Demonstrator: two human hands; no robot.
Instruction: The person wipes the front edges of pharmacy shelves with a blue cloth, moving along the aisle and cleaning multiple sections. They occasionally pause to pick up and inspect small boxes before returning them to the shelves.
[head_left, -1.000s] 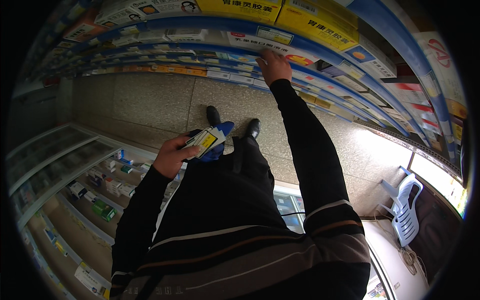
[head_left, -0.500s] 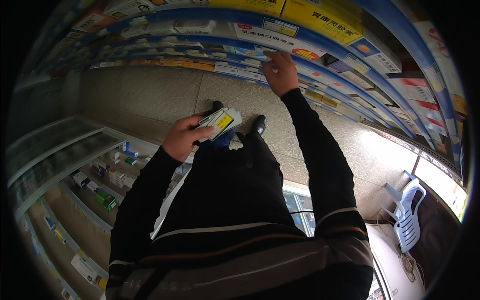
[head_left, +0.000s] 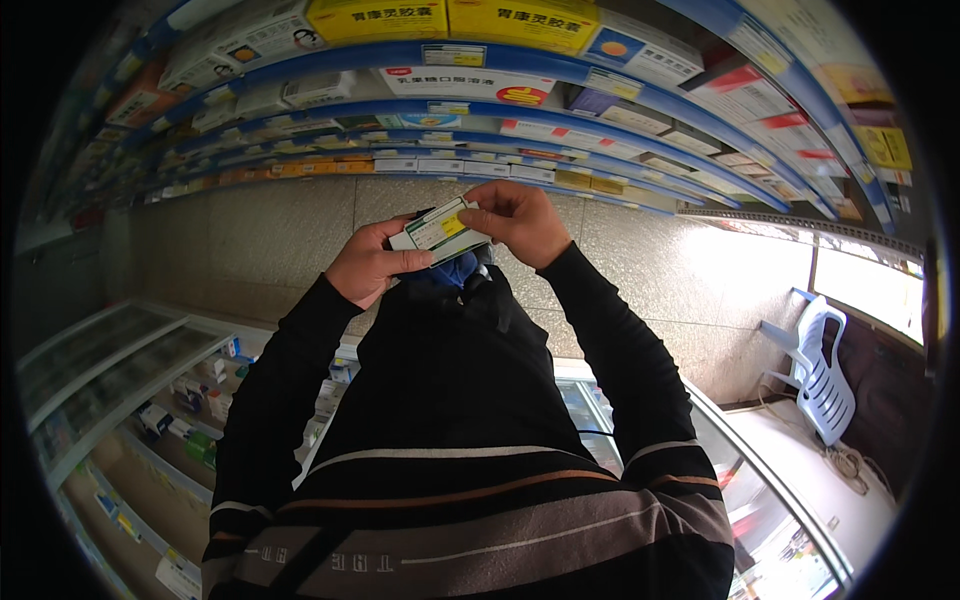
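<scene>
A small stack of label cards [head_left: 424, 235], white with green edges and a yellow patch, is held in front of me. My left hand [head_left: 360, 265] grips the stack at its left end, thumb on top. At the other end my right hand [head_left: 527, 224] is closed on the cards, its thumb and fingers pinching their edge. Just beyond my hands stand the lower rows of a medicine shelf with blue edges [head_left: 520, 66]. Its rows carry yellow boxes [head_left: 375, 20] and a long white box [head_left: 455, 82].
A glass display counter [head_left: 105, 365] with medicine boxes lies to my left and behind. Another glass-topped case [head_left: 765, 500] is at lower right. A light-blue plastic chair [head_left: 824, 375] stands at the right, a coiled cord [head_left: 850, 462] beside it. Between shelf and counters runs the stone-tiled floor [head_left: 640, 265].
My right hand has come down from the shelf front to the cards and now grips them. The cards are squared into a tighter stack. My view has shifted along the shelf.
</scene>
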